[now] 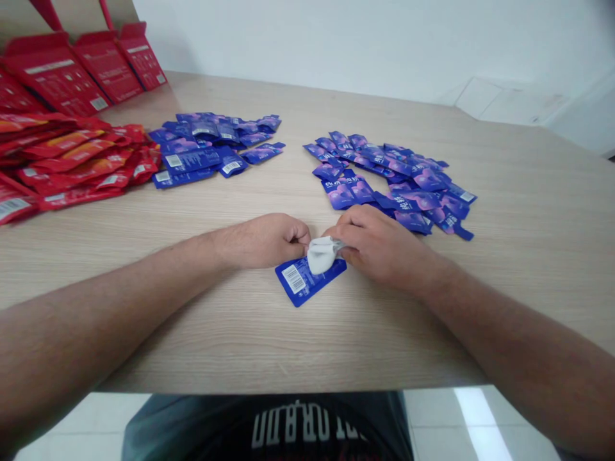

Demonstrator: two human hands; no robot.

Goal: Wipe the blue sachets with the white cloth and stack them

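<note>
A small white pad [321,253] is held at the near middle of the counter [336,333], between the two hands and just over a blue packet [303,282]. The packet's long axis runs from near left to far right. The right hand [379,246] is clamped on the pad's right side. The left hand [269,240] is curled closed at the pad's left edge; whether it grips the pad cannot be told. A heap of purple packets [394,182] lies just beyond the right hand.

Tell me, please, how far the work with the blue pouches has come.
Seemingly done: a heap of blue foil pouches lies barcode-up at the left. In hand: the left hand and right hand pinch a small white folded pad over one flat blue pouch. Seemingly left: the loose purple-faced heap at the right.
</note>
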